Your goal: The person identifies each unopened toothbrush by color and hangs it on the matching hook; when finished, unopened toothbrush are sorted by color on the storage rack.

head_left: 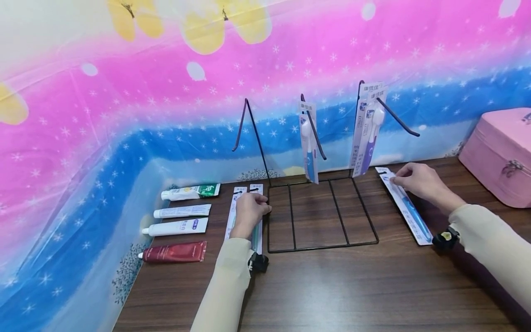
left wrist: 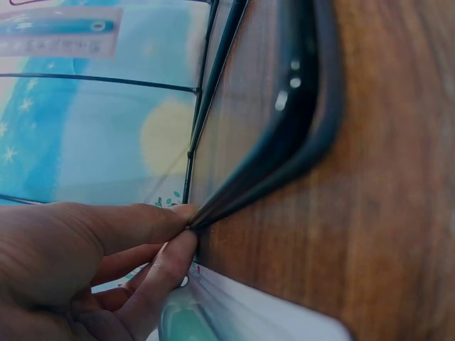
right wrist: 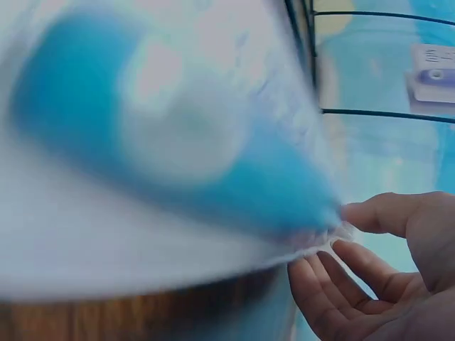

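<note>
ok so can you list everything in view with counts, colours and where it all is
table: one, brown, under the rack and tubes
wire rack: one, black, centre
hanging toothbrush packs: three, white with blue or purple, one on the middle prong, two on the right
flat toothbrush packs: two, white, left of the rack
blue toothbrush pack: one, right of the rack
tubes: four, one green-and-white, two mostly white, one red, table's left
case: one, pink, far right
backdrop: one, pink, blue, white and yellow, behind
sleeves: two, cream
wrist devices: two, black
hands: two, left hand pinching the rack, right hand the blue pack
</note>
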A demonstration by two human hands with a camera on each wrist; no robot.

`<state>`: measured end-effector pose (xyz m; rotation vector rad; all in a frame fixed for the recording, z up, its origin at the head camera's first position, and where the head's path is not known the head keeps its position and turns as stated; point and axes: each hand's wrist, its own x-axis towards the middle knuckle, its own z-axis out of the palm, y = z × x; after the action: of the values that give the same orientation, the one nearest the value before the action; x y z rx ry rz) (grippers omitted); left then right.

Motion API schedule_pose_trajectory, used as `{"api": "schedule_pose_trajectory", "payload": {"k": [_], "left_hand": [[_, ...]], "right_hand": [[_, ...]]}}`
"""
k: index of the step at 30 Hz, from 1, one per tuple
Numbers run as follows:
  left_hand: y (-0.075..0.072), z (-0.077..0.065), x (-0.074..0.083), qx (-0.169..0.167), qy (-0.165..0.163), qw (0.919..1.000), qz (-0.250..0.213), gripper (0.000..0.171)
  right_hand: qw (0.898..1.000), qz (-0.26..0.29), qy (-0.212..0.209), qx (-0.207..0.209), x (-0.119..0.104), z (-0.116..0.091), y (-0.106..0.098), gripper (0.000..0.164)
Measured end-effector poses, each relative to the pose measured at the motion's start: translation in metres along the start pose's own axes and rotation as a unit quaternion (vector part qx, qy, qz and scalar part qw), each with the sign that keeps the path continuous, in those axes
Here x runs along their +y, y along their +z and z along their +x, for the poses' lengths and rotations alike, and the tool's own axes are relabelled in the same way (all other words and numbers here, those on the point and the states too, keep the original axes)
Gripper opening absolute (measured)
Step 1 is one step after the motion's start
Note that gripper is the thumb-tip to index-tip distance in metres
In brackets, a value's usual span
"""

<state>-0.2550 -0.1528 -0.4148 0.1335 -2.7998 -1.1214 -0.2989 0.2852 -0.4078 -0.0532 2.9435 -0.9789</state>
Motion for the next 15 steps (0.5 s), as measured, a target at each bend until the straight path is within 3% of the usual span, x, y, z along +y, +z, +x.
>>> {"api": "schedule_pose_trajectory", "payload": {"k": [6,15], "left_hand": [[0.001,0.000,0.001,0.002,0.001,1.0000,0.005,0.014],[0.000,-0.001,0.001,0.003,0.008,1.0000,0.003,0.015]], "right_hand": [[0.999,0.007,-0.017,0.028,-0.005,-0.013,-0.017,0.058],[0.993,0.043,-0.066,0.088,-0.029,-0.043,-0.045,0.066]]}}
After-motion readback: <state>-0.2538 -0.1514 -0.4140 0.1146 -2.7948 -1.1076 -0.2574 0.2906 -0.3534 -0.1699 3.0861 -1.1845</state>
